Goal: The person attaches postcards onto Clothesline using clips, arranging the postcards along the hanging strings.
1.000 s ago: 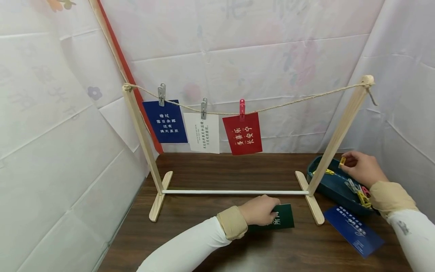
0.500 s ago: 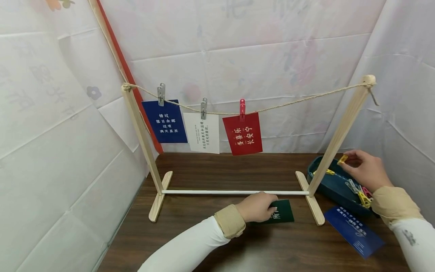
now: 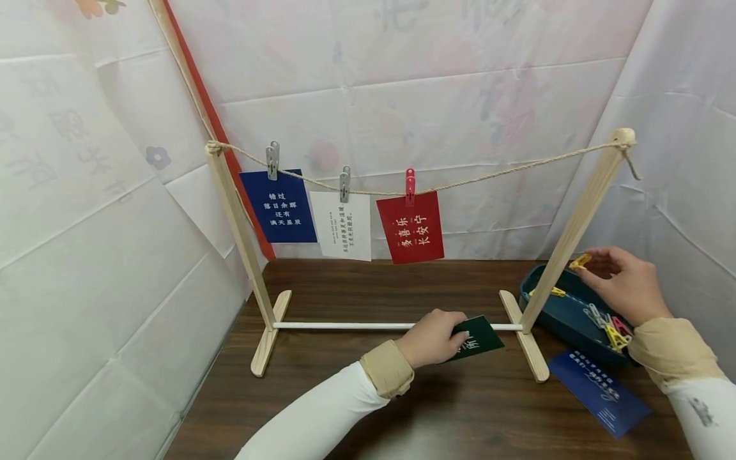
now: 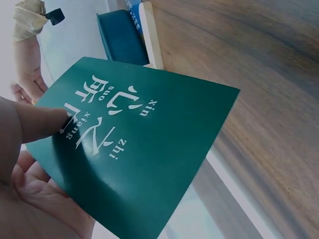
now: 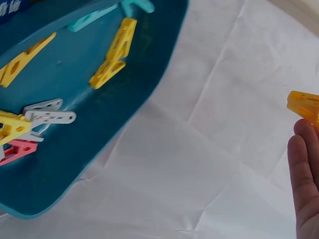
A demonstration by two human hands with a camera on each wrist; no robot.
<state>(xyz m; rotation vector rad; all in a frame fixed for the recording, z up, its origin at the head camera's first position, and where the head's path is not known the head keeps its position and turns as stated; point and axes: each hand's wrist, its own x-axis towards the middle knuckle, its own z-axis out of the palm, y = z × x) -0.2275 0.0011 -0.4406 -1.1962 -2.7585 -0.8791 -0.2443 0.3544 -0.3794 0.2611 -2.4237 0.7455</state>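
Note:
My left hand (image 3: 432,340) grips a dark green card (image 3: 484,337) by its left end, thumb on the printed face. The left wrist view shows this card (image 4: 149,134) large, with white characters, tilted above the table. Over at the right, my right hand (image 3: 628,287) pinches a yellow clothespin (image 3: 579,262) between thumb and fingers, above the far end of a teal plastic tub (image 3: 566,326). In the right wrist view the clothespin (image 5: 303,105) sits at the fingertips, partly cut off by the frame edge.
A wooden stand carries a sagging rope (image 3: 506,167). Clipped to it hang a blue card (image 3: 278,220), a white card (image 3: 351,243) and a red card (image 3: 411,249). Another blue card (image 3: 598,390) lies before the tub. The right post (image 3: 581,223) stands between my hands. Several clothespins lie in the tub.
My left hand has lifted slightly up and away with the green card, which now tilts up to the right. The right hand has shifted slightly, and the clothespin has turned in its fingers.

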